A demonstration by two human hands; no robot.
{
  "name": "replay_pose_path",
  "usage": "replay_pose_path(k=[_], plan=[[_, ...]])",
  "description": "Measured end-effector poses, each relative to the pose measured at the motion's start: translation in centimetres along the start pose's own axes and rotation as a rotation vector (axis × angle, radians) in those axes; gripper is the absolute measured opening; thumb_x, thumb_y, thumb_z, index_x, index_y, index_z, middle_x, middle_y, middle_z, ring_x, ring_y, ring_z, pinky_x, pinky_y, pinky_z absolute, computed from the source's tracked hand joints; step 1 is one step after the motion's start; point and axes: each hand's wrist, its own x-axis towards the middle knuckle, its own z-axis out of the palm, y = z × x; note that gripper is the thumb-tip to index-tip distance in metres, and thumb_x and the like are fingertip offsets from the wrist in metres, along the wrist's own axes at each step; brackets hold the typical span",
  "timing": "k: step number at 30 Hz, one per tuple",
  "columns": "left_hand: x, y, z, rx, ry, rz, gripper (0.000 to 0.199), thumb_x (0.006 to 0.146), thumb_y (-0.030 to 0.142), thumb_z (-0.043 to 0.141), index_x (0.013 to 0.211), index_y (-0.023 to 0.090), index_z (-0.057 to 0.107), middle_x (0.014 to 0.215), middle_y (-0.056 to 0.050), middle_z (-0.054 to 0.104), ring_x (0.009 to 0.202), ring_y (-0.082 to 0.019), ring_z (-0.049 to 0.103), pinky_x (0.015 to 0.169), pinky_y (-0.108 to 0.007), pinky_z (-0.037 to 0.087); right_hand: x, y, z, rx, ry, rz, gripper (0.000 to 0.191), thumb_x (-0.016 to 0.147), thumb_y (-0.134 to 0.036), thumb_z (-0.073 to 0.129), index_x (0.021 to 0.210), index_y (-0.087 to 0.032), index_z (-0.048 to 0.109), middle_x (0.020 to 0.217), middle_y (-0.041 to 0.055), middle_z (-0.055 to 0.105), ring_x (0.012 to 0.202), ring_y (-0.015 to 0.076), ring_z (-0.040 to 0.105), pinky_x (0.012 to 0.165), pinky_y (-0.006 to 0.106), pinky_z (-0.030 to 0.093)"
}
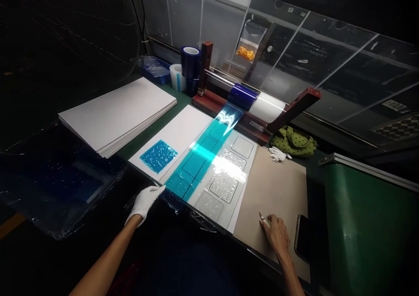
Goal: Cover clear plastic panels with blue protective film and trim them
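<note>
Head camera view, looking down on a dim workbench: a long strip of glossy, see-through blue plastic film (194,167) runs from a dark blue roll (242,96) on a reddish-brown stand (294,110) to the near edge of the bench. It lies across a pale, flat panel (227,208) marked with rounded rectangles.

The left hand (144,203), in a white fabric glove, has its fingertips at the film's near left corner; whether they pinch it or only press cannot be told. The bare right hand (276,235) holds a slim, pale-handled tool with a short metal tip (261,216), closed around it like a pen, above smooth brown board (278,187).

The film looks light, limp and slippery, likely to crease or cling; its near corners seem the best hold, keeping it taut. The panel seems stiffer, its marked shapes partly bubbly in texture. To the left, a crinkled, shiny blue square (159,156) rests on matte white sheet (183,125), beside a thick, crisp-edged paper stack (121,112).
</note>
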Motion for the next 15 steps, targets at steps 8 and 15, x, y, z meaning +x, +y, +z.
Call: replay_pose_path(k=[8,15], plan=[[-3.4,1.6,1.2,0.366,0.313,0.244,0.045,0.084,0.053,0.043,0.111,0.021,0.059,0.100,-0.009,0.058,0.083,-0.022,0.056,0.071,-0.032,0.043,-0.2,-1.5,-1.5,0.341,-0.070,0.005,0.032,0.093,-0.040,0.026,0.095,-0.021,0.052,0.083,0.0069,0.066,0.074,0.0208,0.063,0.065,0.029,0.043],[-5.0,4.4,8.0,0.661,0.088,0.684,0.033,0.088,0.021,0.040,0.111,0.024,0.063,0.088,-0.009,0.057,0.080,-0.022,0.052,0.072,-0.035,0.038,-1.6,-11.8,-3.5,0.425,-0.070,-0.517,0.032,0.094,-0.024,0.030,0.109,-0.016,0.057,0.089,0.0068,0.065,0.079,0.0174,0.061,0.070,0.025,0.042]])
